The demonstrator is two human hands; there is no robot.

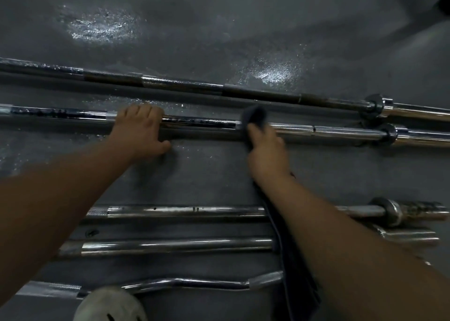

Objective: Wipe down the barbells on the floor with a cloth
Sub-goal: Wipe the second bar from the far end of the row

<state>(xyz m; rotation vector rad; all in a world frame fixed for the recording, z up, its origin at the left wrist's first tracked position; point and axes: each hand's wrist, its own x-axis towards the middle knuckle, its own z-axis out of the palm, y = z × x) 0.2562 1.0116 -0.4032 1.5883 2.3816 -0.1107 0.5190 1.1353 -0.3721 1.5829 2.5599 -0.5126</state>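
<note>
Several chrome barbells lie side by side on the dark grey floor. My left hand (140, 130) grips the second barbell from the far side (202, 123), fingers curled over its shaft. To its right, my right hand (266, 147) holds a dark grey cloth (254, 116) wrapped over the same bar. The loose tail of the cloth hangs down under my right forearm, across the nearer bars.
The farthest barbell (170, 83) runs parallel just beyond. Two straight bars (185, 210) (175, 245) and a curl bar (194, 284) lie nearer me. A light perforated shoe (109, 306) shows at the bottom edge. Wet shiny patches (99, 26) mark the floor.
</note>
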